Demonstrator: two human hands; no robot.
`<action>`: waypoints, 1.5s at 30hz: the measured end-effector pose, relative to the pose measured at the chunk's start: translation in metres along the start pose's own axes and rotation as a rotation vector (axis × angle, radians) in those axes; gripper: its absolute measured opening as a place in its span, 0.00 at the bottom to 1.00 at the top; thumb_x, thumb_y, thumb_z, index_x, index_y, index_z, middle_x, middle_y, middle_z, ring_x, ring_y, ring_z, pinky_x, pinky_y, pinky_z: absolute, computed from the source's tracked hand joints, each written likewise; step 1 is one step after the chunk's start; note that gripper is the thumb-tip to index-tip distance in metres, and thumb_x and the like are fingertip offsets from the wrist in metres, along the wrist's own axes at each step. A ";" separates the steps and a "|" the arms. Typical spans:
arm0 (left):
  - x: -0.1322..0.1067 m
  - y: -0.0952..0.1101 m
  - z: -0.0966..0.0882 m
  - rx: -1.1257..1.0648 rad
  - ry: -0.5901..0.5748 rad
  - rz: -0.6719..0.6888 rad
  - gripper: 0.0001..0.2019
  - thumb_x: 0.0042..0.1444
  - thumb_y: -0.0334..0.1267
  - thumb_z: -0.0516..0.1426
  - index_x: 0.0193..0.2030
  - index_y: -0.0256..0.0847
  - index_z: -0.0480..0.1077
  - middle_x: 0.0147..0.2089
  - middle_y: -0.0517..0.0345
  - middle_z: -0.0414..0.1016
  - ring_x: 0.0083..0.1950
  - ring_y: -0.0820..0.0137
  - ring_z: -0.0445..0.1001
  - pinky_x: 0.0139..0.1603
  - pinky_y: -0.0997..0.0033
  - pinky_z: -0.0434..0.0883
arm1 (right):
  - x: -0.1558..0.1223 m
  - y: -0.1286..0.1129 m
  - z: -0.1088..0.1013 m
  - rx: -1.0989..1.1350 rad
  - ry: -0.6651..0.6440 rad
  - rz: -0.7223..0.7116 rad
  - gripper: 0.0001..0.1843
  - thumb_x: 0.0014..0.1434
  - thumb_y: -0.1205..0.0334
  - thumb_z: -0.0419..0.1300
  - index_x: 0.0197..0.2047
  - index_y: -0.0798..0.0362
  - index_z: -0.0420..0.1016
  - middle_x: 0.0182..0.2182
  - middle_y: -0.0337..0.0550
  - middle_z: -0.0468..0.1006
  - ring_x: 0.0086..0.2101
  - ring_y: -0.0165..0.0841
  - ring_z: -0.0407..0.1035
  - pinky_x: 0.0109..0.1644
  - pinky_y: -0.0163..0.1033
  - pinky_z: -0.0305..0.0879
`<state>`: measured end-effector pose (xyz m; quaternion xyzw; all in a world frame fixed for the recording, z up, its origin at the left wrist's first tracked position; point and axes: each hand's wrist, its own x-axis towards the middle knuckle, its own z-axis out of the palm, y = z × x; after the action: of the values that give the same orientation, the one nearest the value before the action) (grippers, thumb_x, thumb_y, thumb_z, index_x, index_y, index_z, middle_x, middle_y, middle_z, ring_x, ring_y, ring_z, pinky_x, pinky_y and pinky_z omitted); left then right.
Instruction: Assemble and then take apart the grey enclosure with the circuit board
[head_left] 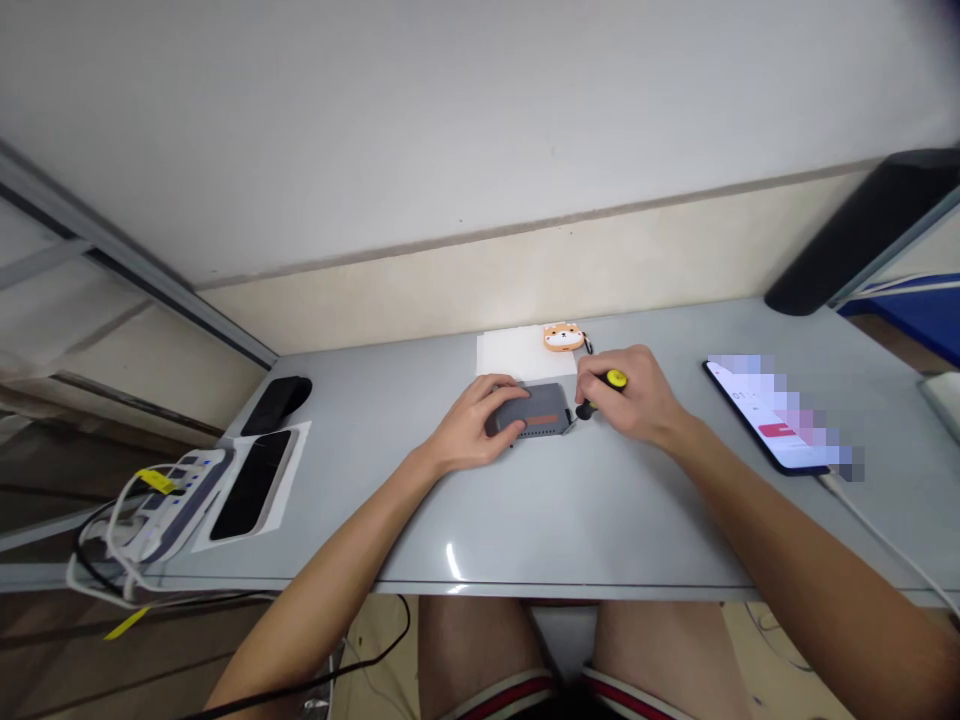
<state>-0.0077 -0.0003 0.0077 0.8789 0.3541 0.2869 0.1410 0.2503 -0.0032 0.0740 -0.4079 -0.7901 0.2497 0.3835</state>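
A small grey box (541,409) with an orange stripe and a row of ports lies flat in the middle of the grey table (570,510). My left hand (476,420) rests on its left end, fingers curled over the top and holding it down. My right hand (628,395) is closed around a screwdriver (600,393) with a black and yellow handle. Its tip points left at the box's right end. Behind the box lies a white sheet (517,352) with a small orange animal-shaped case (564,337) on its far corner.
A lit phone (772,415) with a cable lies to the right. To the left lie a dark phone (251,483) on paper, a black pouch (277,400) and a white power strip (169,505) with cables. A black object (855,235) leans at the back right.
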 end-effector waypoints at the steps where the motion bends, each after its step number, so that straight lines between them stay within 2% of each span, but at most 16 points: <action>1: 0.000 0.000 0.000 0.002 -0.036 0.007 0.20 0.65 0.43 0.62 0.63 0.47 0.72 0.64 0.43 0.71 0.65 0.53 0.73 0.66 0.47 0.74 | 0.000 0.001 0.000 -0.015 0.004 -0.005 0.14 0.54 0.64 0.52 0.17 0.50 0.64 0.15 0.37 0.69 0.19 0.29 0.59 0.27 0.38 0.53; 4: -0.001 -0.001 0.000 0.015 -0.088 0.030 0.27 0.60 0.45 0.67 0.65 0.48 0.71 0.68 0.42 0.69 0.67 0.50 0.72 0.68 0.44 0.73 | -0.001 0.002 0.000 -0.033 0.017 -0.020 0.14 0.54 0.64 0.52 0.18 0.50 0.64 0.16 0.37 0.70 0.20 0.29 0.60 0.28 0.38 0.53; 9: -0.002 -0.003 0.004 0.032 -0.058 0.039 0.24 0.63 0.44 0.66 0.65 0.50 0.72 0.67 0.44 0.71 0.66 0.51 0.74 0.66 0.44 0.73 | -0.003 0.002 0.002 -0.013 0.011 -0.050 0.14 0.55 0.65 0.52 0.19 0.50 0.66 0.17 0.38 0.72 0.21 0.30 0.61 0.29 0.38 0.56; 14: -0.003 -0.005 0.005 0.039 -0.032 0.061 0.23 0.65 0.45 0.64 0.65 0.48 0.72 0.67 0.43 0.71 0.66 0.50 0.73 0.66 0.44 0.73 | -0.004 0.006 0.003 -0.073 0.039 -0.026 0.14 0.55 0.66 0.54 0.19 0.50 0.68 0.18 0.38 0.70 0.22 0.30 0.62 0.31 0.39 0.55; 23: -0.003 -0.004 0.004 0.029 -0.068 0.015 0.23 0.66 0.46 0.63 0.66 0.49 0.71 0.70 0.44 0.69 0.69 0.50 0.71 0.69 0.44 0.71 | -0.002 0.003 0.002 -0.067 0.024 -0.048 0.14 0.55 0.64 0.52 0.18 0.50 0.66 0.17 0.38 0.70 0.21 0.30 0.61 0.28 0.38 0.54; 28: -0.002 0.000 -0.001 0.010 -0.109 0.012 0.24 0.65 0.39 0.59 0.67 0.46 0.69 0.71 0.43 0.68 0.70 0.50 0.69 0.71 0.45 0.69 | -0.001 0.000 0.002 -0.011 0.058 -0.052 0.14 0.54 0.65 0.51 0.18 0.50 0.65 0.17 0.38 0.72 0.20 0.29 0.61 0.26 0.38 0.53; 35: -0.002 -0.001 -0.008 -0.002 -0.175 0.018 0.31 0.58 0.28 0.52 0.69 0.45 0.68 0.75 0.45 0.63 0.74 0.52 0.64 0.74 0.44 0.65 | -0.002 -0.003 0.003 -0.004 0.104 -0.107 0.14 0.53 0.65 0.52 0.17 0.50 0.67 0.16 0.37 0.73 0.19 0.29 0.62 0.26 0.37 0.55; 39: -0.001 -0.001 -0.008 -0.004 -0.159 0.008 0.32 0.56 0.27 0.50 0.69 0.43 0.68 0.74 0.44 0.64 0.73 0.51 0.64 0.73 0.42 0.65 | -0.002 -0.001 0.005 0.015 0.120 -0.119 0.15 0.53 0.66 0.51 0.17 0.50 0.67 0.16 0.38 0.73 0.19 0.29 0.62 0.25 0.37 0.54; 45: 0.000 -0.005 -0.008 0.014 -0.132 0.009 0.30 0.57 0.27 0.49 0.68 0.40 0.69 0.72 0.41 0.65 0.72 0.51 0.66 0.72 0.44 0.66 | -0.003 0.001 0.006 0.012 0.075 -0.071 0.15 0.54 0.65 0.53 0.17 0.50 0.67 0.16 0.38 0.72 0.20 0.29 0.62 0.27 0.38 0.55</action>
<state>-0.0157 0.0033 0.0119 0.8984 0.3421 0.2264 0.1568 0.2472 -0.0054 0.0691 -0.3866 -0.7876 0.2251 0.4238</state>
